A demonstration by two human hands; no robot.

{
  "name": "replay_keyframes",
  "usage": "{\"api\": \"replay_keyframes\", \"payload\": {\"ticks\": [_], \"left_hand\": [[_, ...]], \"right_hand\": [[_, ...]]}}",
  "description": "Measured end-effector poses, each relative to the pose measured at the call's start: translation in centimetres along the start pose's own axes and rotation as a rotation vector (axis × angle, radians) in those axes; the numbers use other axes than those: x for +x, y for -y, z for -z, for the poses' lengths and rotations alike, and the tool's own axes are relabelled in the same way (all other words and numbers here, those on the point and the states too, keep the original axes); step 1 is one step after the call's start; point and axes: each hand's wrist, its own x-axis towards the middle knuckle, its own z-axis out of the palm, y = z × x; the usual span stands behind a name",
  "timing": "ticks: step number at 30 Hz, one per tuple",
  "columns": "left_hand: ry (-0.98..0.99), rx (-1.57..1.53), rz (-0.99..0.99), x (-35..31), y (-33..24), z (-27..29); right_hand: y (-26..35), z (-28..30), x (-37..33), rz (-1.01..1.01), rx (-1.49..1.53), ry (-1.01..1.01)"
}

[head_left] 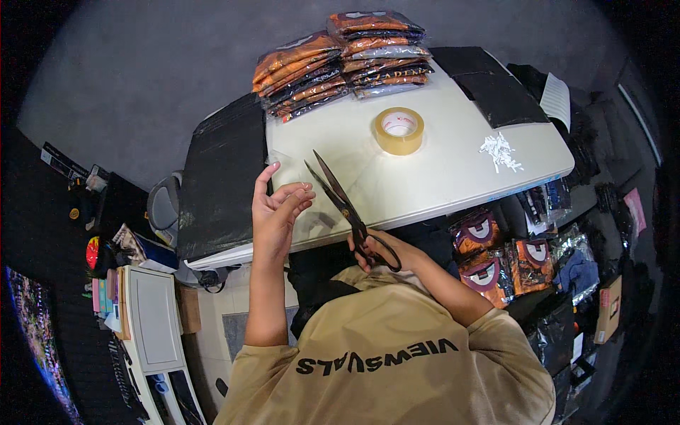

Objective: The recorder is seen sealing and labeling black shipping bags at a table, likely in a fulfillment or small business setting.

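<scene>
My right hand is wrapped round the handles of large dark scissors at the near edge of the white table. The blades stand slightly apart and point away and to the left, towards my other hand. My left hand is raised over the table's near left side. Its index finger is lifted, while the thumb and other fingers press together. A faint, see-through film shows around these fingertips, too unclear to name. Beyond the scissors lies a roll of clear yellowish packing tape.
Two stacks of plastic-wrapped folded garments stand at the far edge. A large black wrapped panel covers the left side; a black sheet lies far right. Small white paper strips are heaped right. More bagged garments sit below right.
</scene>
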Motion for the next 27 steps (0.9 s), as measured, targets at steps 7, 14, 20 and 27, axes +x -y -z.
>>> {"api": "replay_keyframes", "payload": {"ticks": [7,14,20,27], "left_hand": [[0.000,-0.002,0.006,-0.09,-0.02,-0.14],[-0.014,0.010,0.011,-0.16,0.02,-0.11],[-0.025,0.017,0.017,-0.26,0.16,-0.08],[-0.008,-0.014,0.016,-0.33,0.71,0.45]], "right_hand": [[-0.32,0.07,0.00,-0.004,0.051,0.015],[0.45,-0.47,-0.15,-0.028,0.007,-0.032],[0.32,-0.43,-0.13,-0.033,-0.013,-0.040],[-0.11,-0.18,-0.24,-0.040,-0.020,-0.044]]}}
